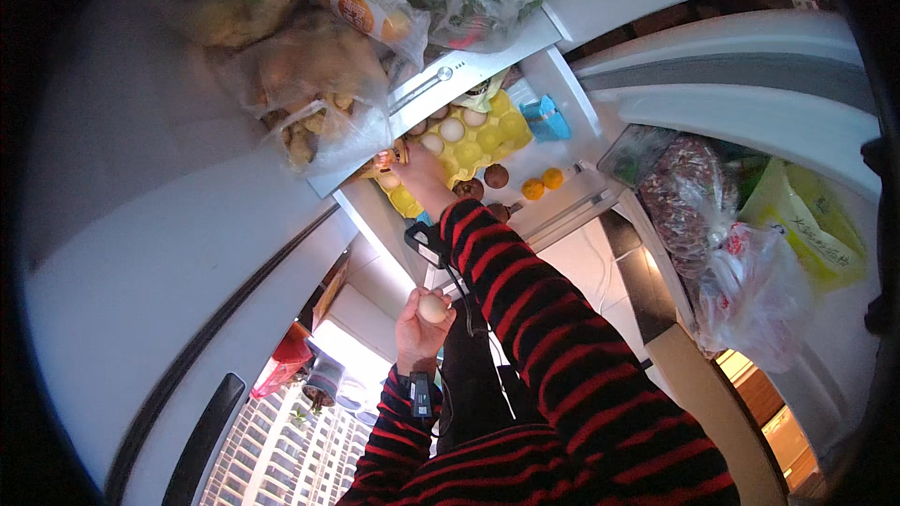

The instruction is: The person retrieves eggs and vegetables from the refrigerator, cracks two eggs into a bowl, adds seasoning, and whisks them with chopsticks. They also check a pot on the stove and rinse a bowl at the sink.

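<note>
A pale egg (432, 308) rests in the curled fingers of my left hand (416, 334), held low in front of my body. My right hand (425, 170) reaches into an open refrigerator drawer (573, 102), over a yellow egg carton (517, 128). Its fingertips are beside a small orange item (385, 159); whether they grip it cannot be made out. Several eggs sit in the carton, among them a white egg (451, 129), and some cups are bare. My right hand and forearm cover part of the carton.
Round brown produce (496, 176) and small orange fruits (533, 189) lie in the drawer near a blue packet (546, 118). Plastic-bagged ginger (309, 128) overhangs from the shelf above. The open right door (745, 102) holds bagged food (685, 197); another door (190, 281) stands left.
</note>
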`<control>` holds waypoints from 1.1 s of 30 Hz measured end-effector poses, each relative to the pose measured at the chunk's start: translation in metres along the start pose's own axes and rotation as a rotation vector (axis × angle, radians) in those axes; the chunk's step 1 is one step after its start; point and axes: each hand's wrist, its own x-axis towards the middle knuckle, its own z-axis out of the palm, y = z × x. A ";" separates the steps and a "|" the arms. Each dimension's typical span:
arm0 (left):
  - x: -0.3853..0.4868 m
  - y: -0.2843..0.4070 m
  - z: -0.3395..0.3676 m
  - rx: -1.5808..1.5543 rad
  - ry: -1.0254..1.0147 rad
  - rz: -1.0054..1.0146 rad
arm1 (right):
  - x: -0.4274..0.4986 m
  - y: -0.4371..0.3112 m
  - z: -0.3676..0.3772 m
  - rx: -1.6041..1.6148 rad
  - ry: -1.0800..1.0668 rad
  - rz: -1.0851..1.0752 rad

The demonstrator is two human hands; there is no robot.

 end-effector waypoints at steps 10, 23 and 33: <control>0.000 0.001 -0.006 -0.040 0.060 0.024 | 0.035 0.025 -0.043 -0.445 -0.238 -0.614; 0.003 0.010 0.013 -0.051 -0.005 0.021 | -0.008 0.010 -0.172 -0.676 -0.320 -0.162; 0.007 0.005 0.004 -0.062 0.027 -0.016 | 0.062 -0.049 -0.070 0.326 -0.147 0.429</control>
